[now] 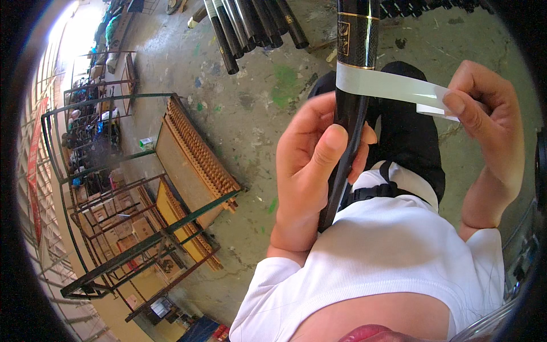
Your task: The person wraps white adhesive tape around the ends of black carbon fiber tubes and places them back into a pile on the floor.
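Black rod (354, 68) gripped by left hand (312, 165); right hand (484, 119) pulls tape (393, 86).

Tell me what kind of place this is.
Probably a workshop or small factory making rods. There is a stained concrete floor, a bundle of black rods lying on it, and green metal racks holding wooden trays and cardboard boxes.

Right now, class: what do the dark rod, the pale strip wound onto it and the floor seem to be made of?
Dark rod: glossy black, probably lacquered carbon or fibreglass; light streaks run along it. Pale strip: thin smooth tape or film, flat and slightly sheeny, pulled by the right hand. Floor: bare concrete, grey, matt, stained.
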Demonstrator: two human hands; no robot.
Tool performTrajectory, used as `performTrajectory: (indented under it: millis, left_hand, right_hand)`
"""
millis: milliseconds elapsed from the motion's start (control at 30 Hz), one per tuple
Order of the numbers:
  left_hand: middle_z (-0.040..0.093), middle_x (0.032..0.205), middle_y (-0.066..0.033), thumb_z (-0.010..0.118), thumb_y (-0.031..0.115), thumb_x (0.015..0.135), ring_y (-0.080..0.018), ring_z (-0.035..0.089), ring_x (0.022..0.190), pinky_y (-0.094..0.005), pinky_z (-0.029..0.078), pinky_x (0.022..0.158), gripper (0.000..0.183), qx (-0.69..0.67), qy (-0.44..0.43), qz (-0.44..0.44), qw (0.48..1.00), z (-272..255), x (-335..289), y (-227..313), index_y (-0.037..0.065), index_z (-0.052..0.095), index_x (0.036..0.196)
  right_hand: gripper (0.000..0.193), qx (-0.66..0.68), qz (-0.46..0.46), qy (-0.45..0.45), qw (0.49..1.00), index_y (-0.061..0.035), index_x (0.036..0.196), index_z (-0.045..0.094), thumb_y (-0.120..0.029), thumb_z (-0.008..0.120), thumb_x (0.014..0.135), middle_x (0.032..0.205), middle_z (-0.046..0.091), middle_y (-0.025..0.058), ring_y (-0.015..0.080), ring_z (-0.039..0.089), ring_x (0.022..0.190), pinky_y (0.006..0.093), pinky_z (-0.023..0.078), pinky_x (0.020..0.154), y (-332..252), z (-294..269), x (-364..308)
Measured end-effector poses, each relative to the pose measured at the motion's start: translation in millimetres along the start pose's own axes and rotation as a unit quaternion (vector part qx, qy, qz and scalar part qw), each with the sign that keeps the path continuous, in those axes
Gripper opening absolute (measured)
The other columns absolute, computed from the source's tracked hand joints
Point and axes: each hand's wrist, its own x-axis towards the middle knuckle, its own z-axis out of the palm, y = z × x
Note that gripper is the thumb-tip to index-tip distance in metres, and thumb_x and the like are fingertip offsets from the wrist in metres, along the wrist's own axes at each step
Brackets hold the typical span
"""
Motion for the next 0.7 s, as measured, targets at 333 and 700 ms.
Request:
performTrajectory:
  millis: [333, 700]
  left_hand:
    - [0.058, 0.08, -0.0091, 0.071, 0.03, 0.078, -0.0156, 0.059, 0.058, -0.0228, 0.045, 0.047, 0.047, -0.01, -0.042, 0.038, 0.998, -11.7, 2.2, -11.2, -0.005, 0.05, 0.101]
    - [0.055, 0.077, -0.0095, 0.074, 0.037, 0.075, -0.0111, 0.047, 0.054, -0.021, 0.035, 0.041, 0.059, -0.008, -0.04, 0.106, 0.994, -9.5, 5.8, -18.4, -0.006, 0.048, 0.105]
  right_hand:
    - [0.031, 0.041, 0.022, -0.017, 0.999, -0.0094, 0.069, 0.051, -0.033, 0.063, 0.085, 0.062, 0.039, -0.0063, 0.0011, 0.029, 0.054, 0.0203, 0.02, 0.05, -8.7, 6.3, 1.6]
    - [0.028, 0.022, -0.011, -0.02, 1.0, -0.0079, 0.07, 0.05, -0.028, 0.062, 0.086, 0.064, 0.039, -0.0057, 0.0013, 0.03, 0.056, 0.0204, 0.02, 0.051, -0.1, 13.4, 4.9]
